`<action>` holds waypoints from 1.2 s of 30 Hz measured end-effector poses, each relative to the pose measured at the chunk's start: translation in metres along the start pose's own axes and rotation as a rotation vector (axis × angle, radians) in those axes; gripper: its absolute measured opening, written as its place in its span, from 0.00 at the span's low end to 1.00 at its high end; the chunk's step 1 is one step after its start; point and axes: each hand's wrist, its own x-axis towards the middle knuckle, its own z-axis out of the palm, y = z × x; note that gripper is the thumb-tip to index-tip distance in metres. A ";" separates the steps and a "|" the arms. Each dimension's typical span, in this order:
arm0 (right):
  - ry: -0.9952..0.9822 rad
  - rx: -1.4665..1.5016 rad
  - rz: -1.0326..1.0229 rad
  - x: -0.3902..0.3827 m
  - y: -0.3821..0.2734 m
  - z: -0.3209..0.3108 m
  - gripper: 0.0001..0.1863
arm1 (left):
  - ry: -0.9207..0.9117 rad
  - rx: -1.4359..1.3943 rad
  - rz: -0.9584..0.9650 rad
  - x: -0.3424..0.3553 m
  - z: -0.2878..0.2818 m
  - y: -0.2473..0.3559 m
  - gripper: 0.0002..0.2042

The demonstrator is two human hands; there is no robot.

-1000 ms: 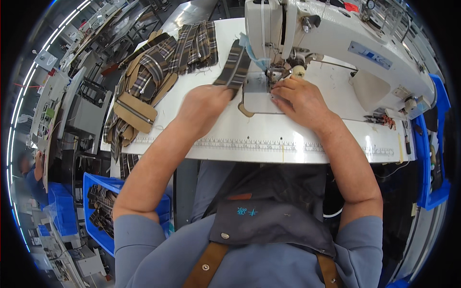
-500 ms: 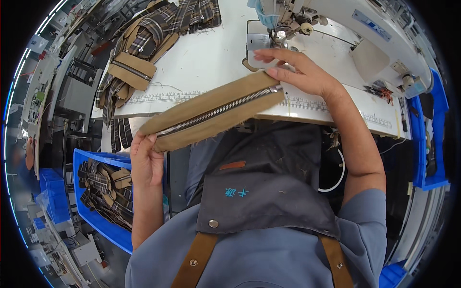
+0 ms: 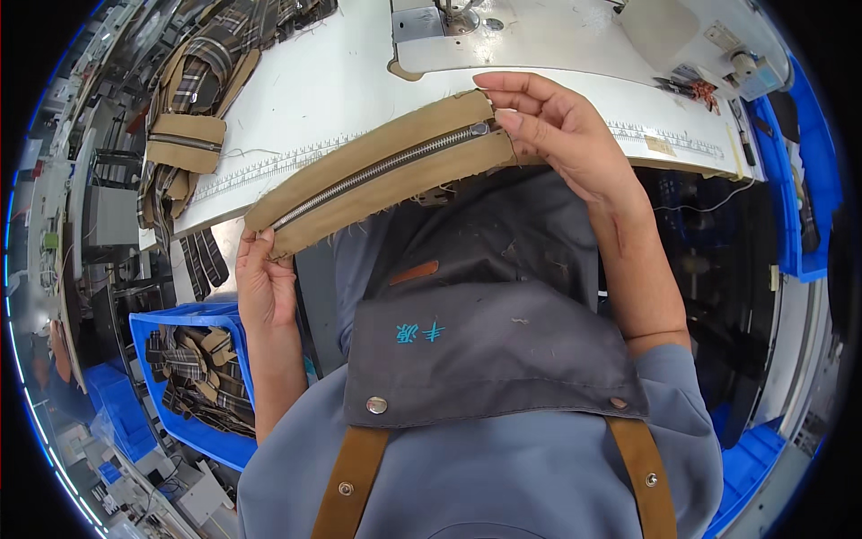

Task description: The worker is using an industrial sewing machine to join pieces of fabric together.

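Observation:
A long tan fabric strip (image 3: 359, 199) with a metal zipper (image 3: 382, 171) along its middle is stretched between my two hands, tilted up toward the right. My left hand (image 3: 267, 283) pinches its lower left end, thumb on top. At the upper right end, my right hand (image 3: 561, 130) grips the strip by its edge, next to the zipper pull (image 3: 480, 130). Loose threads fray from the strip's near edge. It hangs over the front edge of the white sewing table (image 3: 305, 117).
The sewing machine (image 3: 709, 40) stands at the back right, its metal plate (image 3: 417, 25) left of it. Plaid and tan pieces (image 3: 193, 76) lie at the table's left. A blue bin (image 3: 189, 314) of similar pieces sits lower left. Small tools (image 3: 687, 90) lie at the right.
The view has shifted, so table and machine sit higher and further left. My right hand's fingers have closed in on the strip's right end; the left keeps its pinch.

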 end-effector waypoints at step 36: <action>0.106 -0.005 -0.057 0.041 0.020 -0.016 0.22 | -0.277 -0.227 -0.288 -0.010 0.037 0.016 0.28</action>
